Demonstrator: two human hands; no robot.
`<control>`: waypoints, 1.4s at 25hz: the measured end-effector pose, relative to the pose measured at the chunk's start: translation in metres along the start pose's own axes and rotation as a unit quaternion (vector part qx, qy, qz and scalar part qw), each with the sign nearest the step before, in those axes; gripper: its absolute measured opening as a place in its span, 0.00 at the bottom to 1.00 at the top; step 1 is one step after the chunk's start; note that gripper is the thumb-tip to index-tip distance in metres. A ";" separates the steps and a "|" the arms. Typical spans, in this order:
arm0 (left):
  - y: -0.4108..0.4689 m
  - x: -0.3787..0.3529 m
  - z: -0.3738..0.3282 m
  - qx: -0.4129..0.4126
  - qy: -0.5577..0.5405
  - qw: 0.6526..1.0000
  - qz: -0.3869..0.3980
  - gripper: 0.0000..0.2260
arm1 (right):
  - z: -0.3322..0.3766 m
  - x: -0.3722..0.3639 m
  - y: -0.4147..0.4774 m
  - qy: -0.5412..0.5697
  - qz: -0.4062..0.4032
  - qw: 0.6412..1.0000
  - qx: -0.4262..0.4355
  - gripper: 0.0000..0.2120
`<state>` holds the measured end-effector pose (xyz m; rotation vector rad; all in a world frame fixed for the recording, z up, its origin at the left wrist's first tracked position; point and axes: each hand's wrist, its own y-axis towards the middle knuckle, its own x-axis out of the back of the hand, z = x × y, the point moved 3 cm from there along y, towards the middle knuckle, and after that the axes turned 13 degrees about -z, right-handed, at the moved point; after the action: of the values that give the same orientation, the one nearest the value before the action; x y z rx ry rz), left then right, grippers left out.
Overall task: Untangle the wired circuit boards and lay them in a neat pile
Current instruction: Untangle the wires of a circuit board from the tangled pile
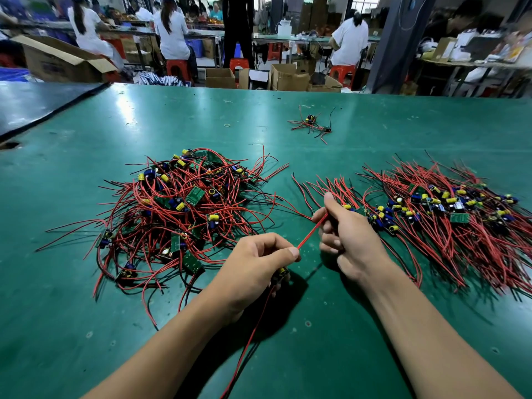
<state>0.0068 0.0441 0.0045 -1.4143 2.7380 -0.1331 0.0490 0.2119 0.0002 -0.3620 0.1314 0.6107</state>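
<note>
In the lower centre of the frame, the left hand (259, 263) pinches a thin red wire (312, 230) between thumb and forefinger. The right hand (345, 234) curls round the wire's other end, holding it taut. On the green table (86, 326), a tangled heap of small wired circuit boards (178, 214) lies centre left. A straighter pile of wired boards (449, 214) lies at right.

No text is legible; print on the cardboard box (54, 66) is blurred.
</note>
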 end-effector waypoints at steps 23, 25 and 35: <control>0.012 0.006 0.000 0.123 -0.224 0.966 -0.038 0.30 | -0.002 -0.013 -0.037 -0.201 0.108 0.955 0.189 0.22; 0.014 0.006 0.002 0.122 -0.231 0.965 -0.030 0.29 | -0.004 -0.014 -0.040 -0.264 0.091 0.927 0.250 0.22; 0.005 0.008 -0.008 0.008 -0.207 0.973 -0.098 0.09 | 0.024 0.015 -0.020 -0.290 -0.135 0.861 0.395 0.16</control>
<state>-0.0022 0.0411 0.0116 -1.5067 2.2577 0.1208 0.0732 0.2134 0.0255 0.6040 -0.2493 0.3203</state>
